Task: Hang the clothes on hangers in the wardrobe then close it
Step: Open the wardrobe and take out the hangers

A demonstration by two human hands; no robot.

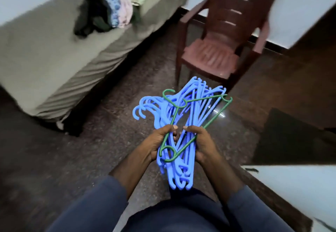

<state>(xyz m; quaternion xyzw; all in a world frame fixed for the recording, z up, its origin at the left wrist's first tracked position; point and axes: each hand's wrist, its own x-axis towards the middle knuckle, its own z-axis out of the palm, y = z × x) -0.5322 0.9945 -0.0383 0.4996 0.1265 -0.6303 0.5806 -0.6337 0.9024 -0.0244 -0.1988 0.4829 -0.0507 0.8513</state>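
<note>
— Where are the hangers?

— Off any surface, in mid-air over the floor [109, 131]. It's a thick bundle of blue hangers [183, 115] with one green hanger [217, 114] lying across the top.

— And the hands?

— The left hand [158, 140] is curled round the bundle's left side and the right hand [201, 140] round its right. Both thumbs lie on top, tips nearly meeting. The blue hooks fan out away from the person, toward the left.

— The clothes?

— A heap of clothes [109, 11], dark, pink-and-blue and pale green, lies on the bed [45, 49]. It's toward the far end, close to the side edge facing the chair [214, 53].

— The chair?

— Reddish-brown plastic, standing on the floor just beyond the hangers, well apart from the bed's near corner.
</note>
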